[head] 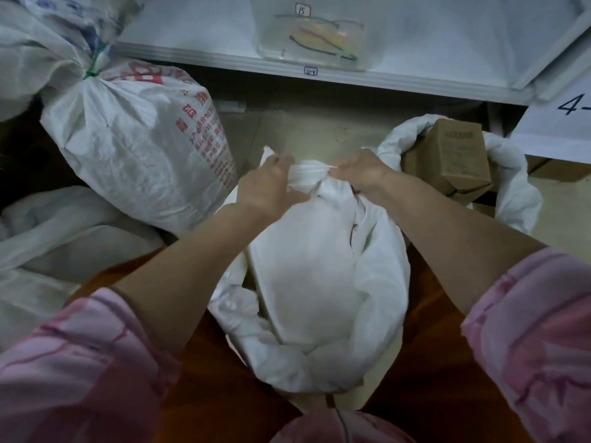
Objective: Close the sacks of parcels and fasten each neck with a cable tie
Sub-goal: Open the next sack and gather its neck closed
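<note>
Gathering the neck (309, 174) of the white woven sack (319, 282), which stands on the floor between the knees, directly below the camera. The bunched fabric is gripped from both sides: left hand (268, 183) with fingers curled tight round it, right hand (361, 172) likewise clenched on it, probably so the mouth is squeezed narrow enough for a tie. No cable tie can be made out in either hand. Spare ties (319, 39) lie in a clear tub (316, 36) on the shelf (192, 55) ahead, within reach. At left, a printed sack (137, 145) is already cinched with a green tie (92, 71). At right, an open sack (511, 193) with cardboard boxes (454, 155) showing is not yet closed.
</note>
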The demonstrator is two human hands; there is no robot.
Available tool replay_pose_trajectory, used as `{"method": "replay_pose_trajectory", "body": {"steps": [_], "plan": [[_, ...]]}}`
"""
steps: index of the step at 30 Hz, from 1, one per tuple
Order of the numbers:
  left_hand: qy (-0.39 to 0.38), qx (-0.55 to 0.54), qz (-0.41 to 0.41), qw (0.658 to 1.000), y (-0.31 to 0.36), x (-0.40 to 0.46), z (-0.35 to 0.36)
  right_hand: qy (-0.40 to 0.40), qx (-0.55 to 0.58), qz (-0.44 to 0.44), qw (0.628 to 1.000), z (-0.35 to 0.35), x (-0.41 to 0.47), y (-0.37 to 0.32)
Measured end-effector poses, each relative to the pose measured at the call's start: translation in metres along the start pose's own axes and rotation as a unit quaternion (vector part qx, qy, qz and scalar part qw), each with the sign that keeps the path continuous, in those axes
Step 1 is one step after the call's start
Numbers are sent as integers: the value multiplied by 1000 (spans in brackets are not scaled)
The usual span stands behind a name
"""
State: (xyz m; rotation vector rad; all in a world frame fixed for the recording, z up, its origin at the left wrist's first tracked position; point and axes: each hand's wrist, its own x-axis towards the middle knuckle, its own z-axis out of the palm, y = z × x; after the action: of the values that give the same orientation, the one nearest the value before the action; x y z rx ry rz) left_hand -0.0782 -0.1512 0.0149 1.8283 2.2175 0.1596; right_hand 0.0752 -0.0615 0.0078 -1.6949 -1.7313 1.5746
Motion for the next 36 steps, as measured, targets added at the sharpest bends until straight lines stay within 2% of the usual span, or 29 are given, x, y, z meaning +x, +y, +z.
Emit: {"method": "replay_pose_trajectory", "body": {"steps": [4,6,8,9,11,12,15,17,19,22,26,28,30,33,36], "plan": [[-8,-14,38,999,-7,16,4,-112,99,84,985,-25,5,1],[-36,-25,49,998,-7,29,3,-159,121,118,973,-31,11,3],[-87,-41,42,995,-8,45,3,-135,33,97,986,-32,18,-2],[-106,-46,34,993,-9,54,4,-101,-85,57,990,-32,22,-7],[-121,-61,17,991,-10,71,6,-29,-338,-38,940,-33,26,-19],[-123,-75,10,990,-10,81,7,-9,-404,-62,913,-33,26,-23],[-132,-123,9,983,-10,109,4,19,-484,-76,871,-33,36,-19],[-152,-169,14,974,-8,128,1,38,-485,-67,871,-33,51,-11],[-160,-202,13,966,-6,147,-2,46,-458,-56,886,-36,73,-9],[-110,-149,17,983,0,183,-9,52,-409,-37,910,-51,114,-12],[66,-150,-4,986,7,226,-14,30,-382,-34,923,-82,160,-28],[71,-149,-2,986,7,235,-9,41,-344,-16,938,-98,178,-34],[27,-133,-13,991,4,235,5,64,-331,3,941,-108,196,-32],[-61,-98,-55,992,-5,226,31,122,-362,16,924,-110,211,-18],[-230,-60,-30,971,-8,215,45,145,-421,27,895,-99,212,-6]]}}
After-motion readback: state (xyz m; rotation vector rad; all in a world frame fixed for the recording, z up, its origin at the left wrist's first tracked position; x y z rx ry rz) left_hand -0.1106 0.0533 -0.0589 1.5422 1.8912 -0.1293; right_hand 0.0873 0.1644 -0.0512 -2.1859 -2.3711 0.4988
